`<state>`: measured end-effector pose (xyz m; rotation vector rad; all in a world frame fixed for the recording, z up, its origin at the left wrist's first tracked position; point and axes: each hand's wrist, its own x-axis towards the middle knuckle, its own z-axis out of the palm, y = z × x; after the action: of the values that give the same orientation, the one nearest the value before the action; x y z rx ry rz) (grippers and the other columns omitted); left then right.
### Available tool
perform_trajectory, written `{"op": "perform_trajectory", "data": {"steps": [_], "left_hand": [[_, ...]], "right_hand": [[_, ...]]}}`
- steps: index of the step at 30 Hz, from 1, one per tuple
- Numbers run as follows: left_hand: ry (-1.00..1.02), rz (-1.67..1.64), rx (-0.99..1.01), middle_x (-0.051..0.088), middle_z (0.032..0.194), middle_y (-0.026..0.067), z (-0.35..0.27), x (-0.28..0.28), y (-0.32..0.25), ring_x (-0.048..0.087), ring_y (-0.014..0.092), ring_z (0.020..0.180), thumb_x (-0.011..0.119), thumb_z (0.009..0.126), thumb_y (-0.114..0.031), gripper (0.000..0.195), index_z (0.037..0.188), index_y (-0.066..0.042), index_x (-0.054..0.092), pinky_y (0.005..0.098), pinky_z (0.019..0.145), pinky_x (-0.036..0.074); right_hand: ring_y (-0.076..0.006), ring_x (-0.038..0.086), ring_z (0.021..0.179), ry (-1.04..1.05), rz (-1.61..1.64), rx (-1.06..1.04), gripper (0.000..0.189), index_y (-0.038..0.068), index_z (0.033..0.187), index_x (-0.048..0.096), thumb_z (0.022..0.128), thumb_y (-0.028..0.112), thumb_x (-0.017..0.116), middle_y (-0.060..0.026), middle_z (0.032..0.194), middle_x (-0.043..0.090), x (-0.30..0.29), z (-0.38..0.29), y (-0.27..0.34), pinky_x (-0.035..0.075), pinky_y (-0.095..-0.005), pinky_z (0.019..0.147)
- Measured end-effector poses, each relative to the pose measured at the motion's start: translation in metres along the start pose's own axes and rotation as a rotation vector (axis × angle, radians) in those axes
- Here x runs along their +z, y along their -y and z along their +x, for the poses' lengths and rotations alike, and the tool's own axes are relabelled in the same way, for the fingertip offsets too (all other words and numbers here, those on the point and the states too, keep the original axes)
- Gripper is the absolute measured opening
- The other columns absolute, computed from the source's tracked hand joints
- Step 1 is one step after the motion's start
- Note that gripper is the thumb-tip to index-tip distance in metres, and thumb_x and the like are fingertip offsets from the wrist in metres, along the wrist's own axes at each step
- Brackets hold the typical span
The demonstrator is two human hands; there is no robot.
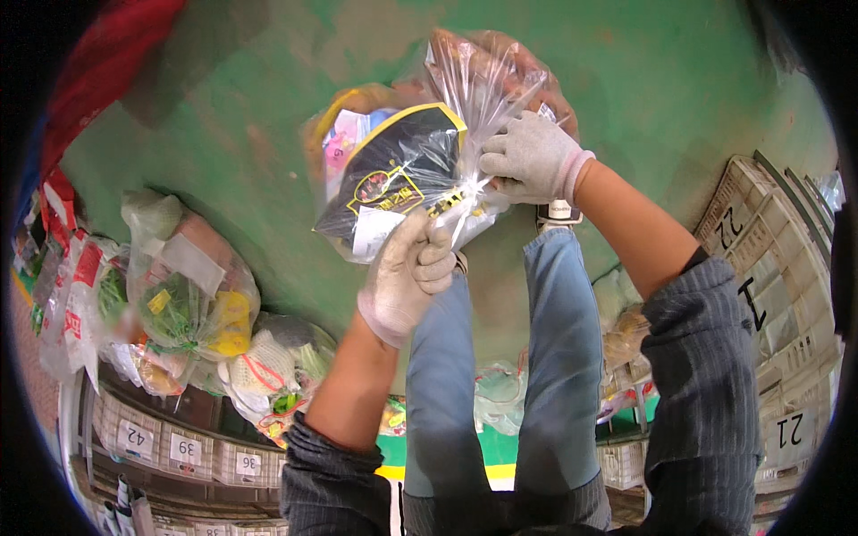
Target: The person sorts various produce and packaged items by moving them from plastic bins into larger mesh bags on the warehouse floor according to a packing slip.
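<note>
A large clear plastic bag point(385, 231) lies in front of my feet, its neck gathered into a knot or twist. Inside it are a black-and-yellow printed package point(395, 161), a pink-and-white pack point(345, 144) and a paper slip bearing print point(375, 231). Reddish-brown lumpy goods point(516, 63), maybe root vegetables, fill the far side under clear film. My left hand point(412, 264), in a pale knit glove, grips a pulled end of plastic just below the knot. My right hand point(529, 154), gloved alike, closes on gathered film right of the neck; its fingertips are partly hidden.
Filled bags of vegetables point(191, 288) stand at the left, near a mesh sack point(265, 362). Numbered white plastic crates point(184, 449) sit on racks at lower left. More numbered crates point(757, 301) line the right side. The floor point(268, 80) is green.
</note>
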<state>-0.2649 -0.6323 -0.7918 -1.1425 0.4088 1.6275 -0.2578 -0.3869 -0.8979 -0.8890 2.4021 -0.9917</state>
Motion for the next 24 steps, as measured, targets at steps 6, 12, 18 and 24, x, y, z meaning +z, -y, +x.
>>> {"op": "perform_trajectory", "data": {"steps": [6,12,18,24], "left_hand": [[0.034,-0.086,0.099,0.029,0.064,-0.0055,-0.006,0.02,0.009,0.029,0.007,0.056,0.042,0.098,-0.028,0.029,0.074,-0.013,0.042,0.0222,0.053,0.03],[-0.214,-0.572,0.172,0.04,0.074,0.002,-0.038,0.034,0.025,0.041,0.018,0.08,0.047,0.093,-0.021,0.021,0.076,-0.009,0.044,0.0346,0.081,0.036],[-0.175,-0.552,0.382,0.046,0.076,0.0024,-0.015,-0.001,0.03,0.048,0.019,0.087,0.052,0.087,-0.017,0.016,0.075,-0.007,0.046,0.041,0.098,0.034],[-0.205,-0.397,0.551,0.046,0.071,0.0008,-0.012,0.006,0.022,0.051,0.019,0.083,0.056,0.082,-0.013,0.009,0.08,-0.005,0.052,0.0446,0.102,0.031]], "right_hand": [[-0.0257,0.054,0.08,-0.009,0.245,0.141,0.02,0.011,0.087,0.065,0.079,0.029,0.062,-0.0048,0.086,0.061,-0.044,-0.013,0.068,0.044,-0.0392,0.068],[-0.0234,0.055,0.083,0.079,0.126,-0.002,0.019,0.014,0.084,0.064,0.075,0.031,0.065,-0.0005,0.083,0.061,-0.045,-0.002,0.033,0.044,-0.0386,0.074],[-0.0244,0.054,0.089,0.019,-0.024,-0.207,0.017,0.016,0.076,0.06,0.069,0.03,0.068,0.0023,0.086,0.059,0.002,0.004,-0.022,0.044,-0.0397,0.076],[-0.0202,0.058,0.082,-0.162,1.306,0.468,0.009,0.009,0.078,0.059,0.08,0.016,0.057,-0.0054,0.084,0.061,0.007,-0.019,0.028,0.048,-0.0357,0.074]]}}
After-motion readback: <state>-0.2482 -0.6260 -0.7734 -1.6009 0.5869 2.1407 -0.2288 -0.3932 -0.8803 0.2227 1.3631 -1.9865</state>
